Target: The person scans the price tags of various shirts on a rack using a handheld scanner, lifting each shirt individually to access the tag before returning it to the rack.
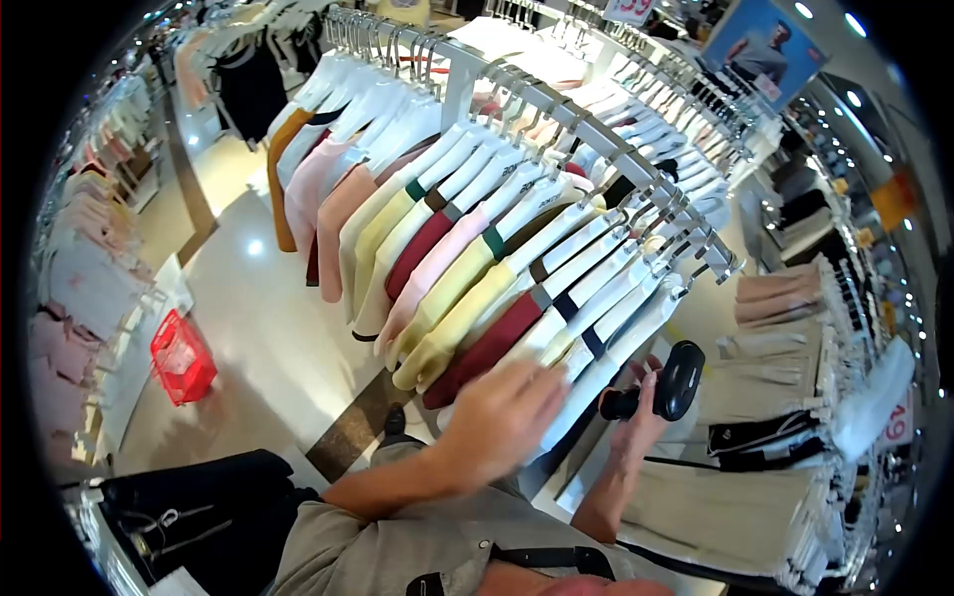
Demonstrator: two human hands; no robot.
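Observation:
My left hand reaches across to the hanging shirts on the metal rail and touches the white shirt near the rail's close end, its fingers blurred. My right hand grips a black handheld barcode scanner just below the last white shirts. The shirts are white, pink, pale yellow and dark red, packed tightly on hangers.
A red shopping basket stands on the shiny floor at left. Dark garments lie at the lower left. Racks of folded and hanging clothes fill the right side, pink clothes the far left. A poster hangs above.

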